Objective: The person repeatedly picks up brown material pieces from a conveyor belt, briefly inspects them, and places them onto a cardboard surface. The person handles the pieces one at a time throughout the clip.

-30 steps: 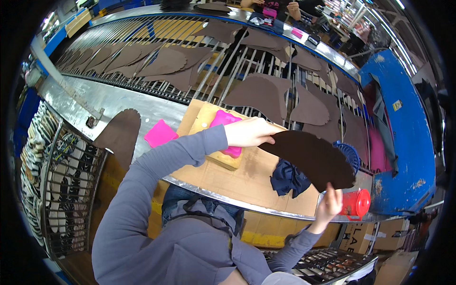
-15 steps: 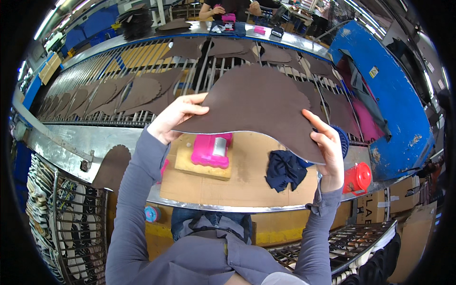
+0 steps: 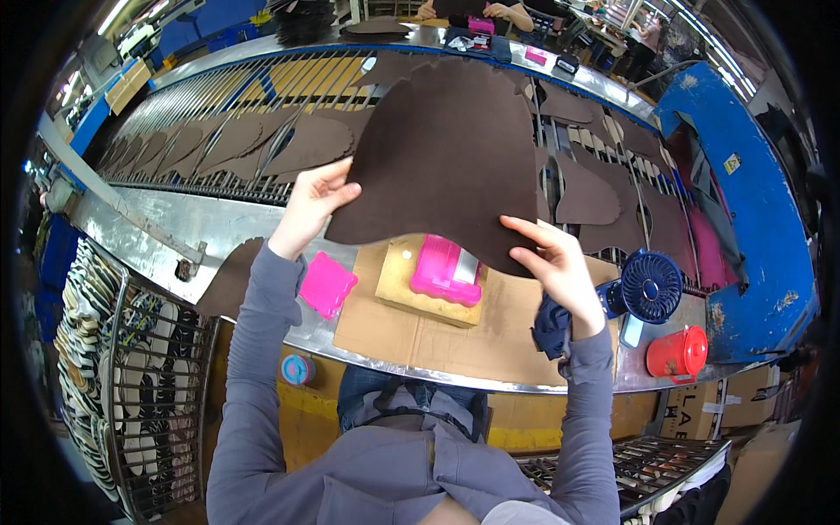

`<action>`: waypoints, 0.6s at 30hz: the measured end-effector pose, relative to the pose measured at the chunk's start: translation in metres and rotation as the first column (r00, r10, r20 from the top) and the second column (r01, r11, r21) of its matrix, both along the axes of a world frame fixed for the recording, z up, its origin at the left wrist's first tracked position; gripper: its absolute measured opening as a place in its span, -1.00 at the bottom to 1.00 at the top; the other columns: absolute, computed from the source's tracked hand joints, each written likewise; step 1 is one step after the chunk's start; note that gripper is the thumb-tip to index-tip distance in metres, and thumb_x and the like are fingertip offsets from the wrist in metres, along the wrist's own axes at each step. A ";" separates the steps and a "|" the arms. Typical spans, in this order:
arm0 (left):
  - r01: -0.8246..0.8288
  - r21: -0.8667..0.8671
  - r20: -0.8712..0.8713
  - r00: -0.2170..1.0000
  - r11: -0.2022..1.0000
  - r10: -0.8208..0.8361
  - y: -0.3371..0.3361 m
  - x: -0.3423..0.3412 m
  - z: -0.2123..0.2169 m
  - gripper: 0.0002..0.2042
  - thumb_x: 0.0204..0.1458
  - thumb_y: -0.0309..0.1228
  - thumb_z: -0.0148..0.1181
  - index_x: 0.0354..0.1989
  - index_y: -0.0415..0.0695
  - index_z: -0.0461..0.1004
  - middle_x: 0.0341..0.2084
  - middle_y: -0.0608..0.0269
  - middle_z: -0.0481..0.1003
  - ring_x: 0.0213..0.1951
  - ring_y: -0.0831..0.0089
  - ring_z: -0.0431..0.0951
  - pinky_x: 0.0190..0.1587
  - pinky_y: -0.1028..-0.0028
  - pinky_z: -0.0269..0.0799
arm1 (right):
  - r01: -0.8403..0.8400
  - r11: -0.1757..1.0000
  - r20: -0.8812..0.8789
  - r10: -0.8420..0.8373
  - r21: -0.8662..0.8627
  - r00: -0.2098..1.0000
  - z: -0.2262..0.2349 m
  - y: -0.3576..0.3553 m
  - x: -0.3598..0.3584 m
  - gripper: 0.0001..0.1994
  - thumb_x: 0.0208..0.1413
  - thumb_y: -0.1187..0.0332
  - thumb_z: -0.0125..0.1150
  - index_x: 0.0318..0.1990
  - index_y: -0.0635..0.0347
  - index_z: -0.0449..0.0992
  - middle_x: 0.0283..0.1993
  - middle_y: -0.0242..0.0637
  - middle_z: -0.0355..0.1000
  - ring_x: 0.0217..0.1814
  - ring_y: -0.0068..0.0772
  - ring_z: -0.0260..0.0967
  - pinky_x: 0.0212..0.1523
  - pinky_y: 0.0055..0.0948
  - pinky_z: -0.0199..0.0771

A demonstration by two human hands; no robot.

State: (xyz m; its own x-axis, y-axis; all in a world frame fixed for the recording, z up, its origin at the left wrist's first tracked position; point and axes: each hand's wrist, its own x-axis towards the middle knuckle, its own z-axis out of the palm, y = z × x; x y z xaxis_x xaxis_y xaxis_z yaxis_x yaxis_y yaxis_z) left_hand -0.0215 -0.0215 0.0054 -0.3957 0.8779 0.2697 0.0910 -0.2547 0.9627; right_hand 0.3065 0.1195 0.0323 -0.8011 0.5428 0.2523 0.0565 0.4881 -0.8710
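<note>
A large dark-brown sheet piece [image 3: 437, 157], leather-like with a scalloped far edge, is held up over the bench, its near edge curved. My left hand [image 3: 313, 206] pinches its left corner between thumb and fingers. The near right corner is gripped by my right hand [image 3: 556, 271], thumb below and fingers above. Under the sheet, a bright pink plastic container [image 3: 446, 273] rests on a yellowish block [image 3: 420, 306], partly covered by the sheet. Cardboard [image 3: 376, 337] lies beneath the block. A flat pink lid-like piece [image 3: 328, 284] is to its left. Dark blue cloth [image 3: 549, 328] sits beside my right wrist.
A roller conveyor [image 3: 245, 96] carries several brown pieces beyond the bench. At right are a blue fan [image 3: 652, 287], a red lidded bucket [image 3: 677, 353] and a blue machine housing [image 3: 744, 192]. A rack [image 3: 157, 394] stands at lower left. Across the conveyor a person works.
My right hand has moved left, closer to my left hand, and the sheet is now tilted more upright. The view has shifted, showing the fan and the flat pink piece more fully.
</note>
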 end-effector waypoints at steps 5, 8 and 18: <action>-0.123 0.129 -0.216 0.965 0.984 0.149 -0.013 -0.015 -0.022 -0.73 0.13 -0.57 0.15 0.01 -0.36 0.43 -0.21 0.23 0.56 -0.17 0.58 0.52 -0.06 0.58 0.41 | 0.040 0.887 -0.010 -0.040 0.459 0.999 -0.025 -0.013 -0.022 -0.53 -0.01 0.68 0.14 0.10 0.10 0.48 -0.09 -0.09 0.47 -0.08 -0.08 0.46 -0.08 -0.37 0.43; -0.154 0.162 -0.251 0.949 0.975 0.192 -0.022 -0.018 -0.039 -0.81 0.13 -0.55 0.16 -0.11 -0.36 0.46 -0.30 0.27 0.56 -0.24 0.62 0.51 -0.13 0.59 0.41 | 0.030 0.860 -0.047 -0.007 0.509 0.999 -0.040 -0.015 -0.024 -0.53 -0.01 0.68 0.14 0.09 0.09 0.49 -0.17 -0.09 0.46 -0.19 -0.10 0.46 -0.18 -0.38 0.45; -0.117 0.113 -0.401 0.903 0.987 0.153 -0.026 -0.020 -0.054 -0.78 0.11 -0.62 0.13 -0.06 -0.35 0.48 -0.26 0.25 0.57 -0.22 0.58 0.53 -0.11 0.57 0.43 | 0.052 0.880 -0.042 -0.037 0.472 0.998 -0.068 -0.016 -0.016 -0.57 -0.01 0.68 0.17 0.05 0.10 0.53 -0.17 -0.11 0.49 -0.20 -0.14 0.50 -0.21 -0.43 0.48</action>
